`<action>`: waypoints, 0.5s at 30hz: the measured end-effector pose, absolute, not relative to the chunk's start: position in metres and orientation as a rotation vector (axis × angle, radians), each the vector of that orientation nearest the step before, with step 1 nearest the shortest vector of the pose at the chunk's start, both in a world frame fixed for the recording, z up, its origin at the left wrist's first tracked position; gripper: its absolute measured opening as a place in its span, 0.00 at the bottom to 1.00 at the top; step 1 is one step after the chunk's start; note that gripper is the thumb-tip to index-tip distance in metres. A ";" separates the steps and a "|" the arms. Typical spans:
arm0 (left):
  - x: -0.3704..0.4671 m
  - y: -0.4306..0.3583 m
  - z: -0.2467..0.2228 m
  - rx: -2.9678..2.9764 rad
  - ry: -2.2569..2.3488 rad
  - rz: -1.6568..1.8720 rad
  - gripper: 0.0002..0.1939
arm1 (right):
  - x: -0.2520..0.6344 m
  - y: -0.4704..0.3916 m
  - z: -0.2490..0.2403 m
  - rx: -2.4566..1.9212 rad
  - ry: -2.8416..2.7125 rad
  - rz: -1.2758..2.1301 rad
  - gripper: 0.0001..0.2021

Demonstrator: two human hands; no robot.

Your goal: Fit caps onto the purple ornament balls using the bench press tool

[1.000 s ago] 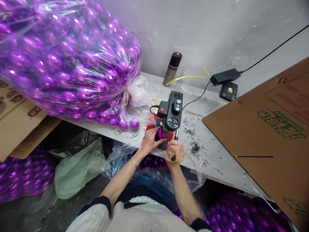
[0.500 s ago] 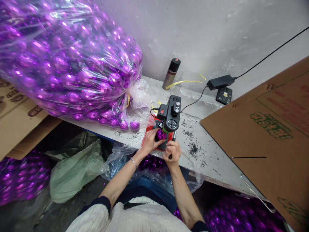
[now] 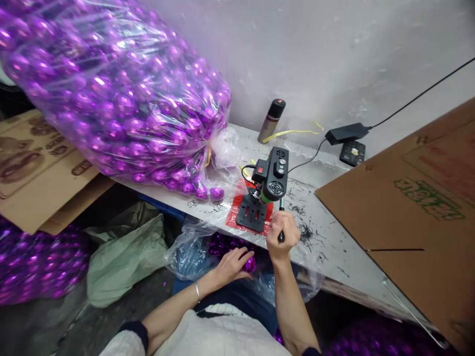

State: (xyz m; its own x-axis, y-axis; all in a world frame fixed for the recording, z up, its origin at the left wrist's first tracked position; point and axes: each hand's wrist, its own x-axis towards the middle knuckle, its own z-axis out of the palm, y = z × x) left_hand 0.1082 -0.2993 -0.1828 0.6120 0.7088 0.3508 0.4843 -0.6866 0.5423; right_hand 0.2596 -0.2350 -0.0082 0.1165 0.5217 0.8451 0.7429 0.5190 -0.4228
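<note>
A small black drill press (image 3: 275, 173) stands on a red sheet (image 3: 233, 211) at the table's front edge. No ball sits on its slotted black base plate (image 3: 251, 213). My right hand (image 3: 284, 235) is wrapped round the press's lever handle, whose black end shows below the fingers. Below the table edge, my left hand (image 3: 232, 267) holds a shiny purple ball (image 3: 250, 264) between thumb and fingers. Under that hand lies an open clear plastic bag (image 3: 189, 254) with purple balls inside.
A big tied bag of purple balls (image 3: 126, 104) fills the back left. Behind the press are a spray can (image 3: 272, 121) and a black power adapter (image 3: 347, 133). Cardboard boxes stand right (image 3: 404, 207) and left (image 3: 40, 168). Black shavings (image 3: 306, 231) litter the table (image 3: 334, 252).
My left hand has moved down off the press's base with the purple ball, to over the open bag. My right hand stays on the lever. The view has shifted slightly.
</note>
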 end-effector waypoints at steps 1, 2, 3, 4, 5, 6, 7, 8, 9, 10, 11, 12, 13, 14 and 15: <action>0.107 -0.307 -0.191 2.450 1.010 0.715 0.40 | 0.260 -0.235 -0.011 -1.123 -1.543 -0.237 0.12; 0.106 -0.309 -0.196 2.443 1.060 0.695 0.38 | 0.260 -0.235 -0.013 -1.117 -1.545 -0.245 0.12; 0.106 -0.308 -0.197 2.428 1.083 0.724 0.35 | 0.260 -0.235 -0.015 -1.112 -1.548 -0.251 0.12; 0.104 -0.301 -0.193 2.411 1.075 0.792 0.31 | 0.261 -0.235 -0.016 -1.108 -1.553 -0.253 0.12; 0.102 -0.290 -0.185 2.393 1.055 0.889 0.25 | 0.261 -0.235 -0.016 -1.102 -1.559 -0.256 0.12; 0.099 -0.275 -0.173 2.374 1.046 1.004 0.20 | 0.261 -0.234 -0.017 -1.098 -1.563 -0.256 0.12; 0.094 -0.256 -0.158 2.353 1.061 1.114 0.15 | 0.262 -0.234 -0.017 -1.095 -1.564 -0.255 0.12; 0.087 -0.233 -0.141 2.326 1.136 1.213 0.13 | 0.262 -0.234 -0.017 -1.093 -1.562 -0.254 0.12; 0.080 -0.207 -0.124 2.299 1.261 1.293 0.13 | 0.262 -0.233 -0.017 -1.091 -1.558 -0.254 0.12; 0.071 -0.180 -0.106 2.262 1.406 1.299 0.14 | 0.261 -0.233 -0.017 -1.088 -1.553 -0.254 0.12; 0.063 -0.151 -0.091 2.211 1.541 1.251 0.14 | 0.261 -0.233 -0.018 -1.087 -1.547 -0.254 0.12; 0.056 -0.123 -0.077 2.149 1.646 1.171 0.15 | 0.260 -0.233 -0.018 -1.086 -1.542 -0.254 0.12; 0.050 -0.097 -0.066 2.079 1.709 1.073 0.15 | 0.260 -0.232 -0.018 -1.085 -1.537 -0.257 0.12; 0.047 -0.074 -0.057 2.008 1.712 0.985 0.13 | 0.259 -0.232 -0.018 -1.085 -1.535 -0.259 0.12; 0.046 -0.054 -0.051 1.959 1.676 0.925 0.12 | 0.259 -0.232 -0.019 -1.086 -1.533 -0.263 0.12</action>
State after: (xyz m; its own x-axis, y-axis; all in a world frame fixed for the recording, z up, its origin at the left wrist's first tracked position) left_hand 0.0457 -0.0542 -0.0509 0.0624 0.9727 0.2236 0.7078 -0.2011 0.6772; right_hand 0.2585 -0.2322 -0.0186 0.1127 0.4794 0.8703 0.7418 0.5422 -0.3947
